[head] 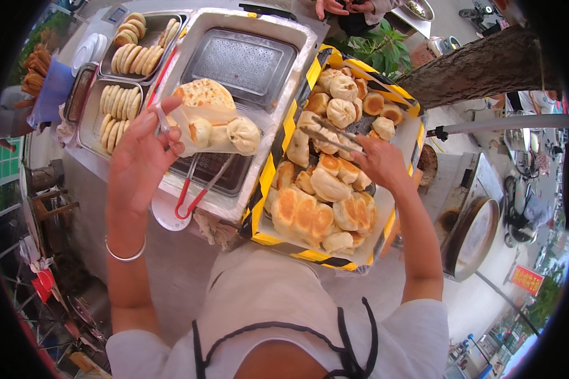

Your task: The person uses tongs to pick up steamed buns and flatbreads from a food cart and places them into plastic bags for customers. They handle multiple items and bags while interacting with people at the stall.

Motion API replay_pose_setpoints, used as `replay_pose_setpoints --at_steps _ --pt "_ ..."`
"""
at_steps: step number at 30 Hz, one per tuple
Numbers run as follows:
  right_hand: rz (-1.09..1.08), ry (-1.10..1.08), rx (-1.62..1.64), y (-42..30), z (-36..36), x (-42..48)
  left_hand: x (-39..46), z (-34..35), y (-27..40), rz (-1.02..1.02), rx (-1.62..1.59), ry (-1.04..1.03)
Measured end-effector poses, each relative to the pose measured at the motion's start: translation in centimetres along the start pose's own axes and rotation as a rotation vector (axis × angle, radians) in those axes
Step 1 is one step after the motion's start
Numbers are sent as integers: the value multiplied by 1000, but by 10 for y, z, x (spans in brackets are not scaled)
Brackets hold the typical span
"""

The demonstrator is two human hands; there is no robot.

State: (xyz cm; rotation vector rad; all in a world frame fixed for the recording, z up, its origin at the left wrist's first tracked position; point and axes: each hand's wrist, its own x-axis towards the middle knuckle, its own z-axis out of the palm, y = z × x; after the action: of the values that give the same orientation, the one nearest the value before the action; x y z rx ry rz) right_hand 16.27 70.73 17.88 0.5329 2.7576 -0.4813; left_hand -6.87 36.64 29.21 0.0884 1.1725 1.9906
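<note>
My left hand [144, 147] grips the top of a clear plastic bag [220, 130] over the white foam box. Inside the bag sit a pleated steamed bun [243, 135] and another browned bun [200, 132]. My right hand [381, 158] is closed around metal tongs [334, 137], whose tips reach among the buns in the yellow-and-black taped box [259, 227]. Whether the tongs pinch a bun I cannot tell. Pleated buns [341, 112] lie in the far half of that box. Pan-fried buns with browned tops [301, 215] are heaped in the near half.
Behind the bag a round flatbread [205, 94] lies in the foam box [308, 35]. Red-handled tongs [189, 201] rest at its near edge. Trays of flatbreads [137, 59] stand left. A tree trunk [479, 66] slants in at right, near a round pan [476, 239]. Another person's hands [344, 7] show beyond.
</note>
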Motion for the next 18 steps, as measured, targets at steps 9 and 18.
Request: replay_pose_setpoints --at_steps 9,18 --pt "7 186 440 -8 -9 -29 -10 7 4 -6 -33 60" --pt "-49 104 514 -62 -12 -57 -12 2 3 -53 -30 47"
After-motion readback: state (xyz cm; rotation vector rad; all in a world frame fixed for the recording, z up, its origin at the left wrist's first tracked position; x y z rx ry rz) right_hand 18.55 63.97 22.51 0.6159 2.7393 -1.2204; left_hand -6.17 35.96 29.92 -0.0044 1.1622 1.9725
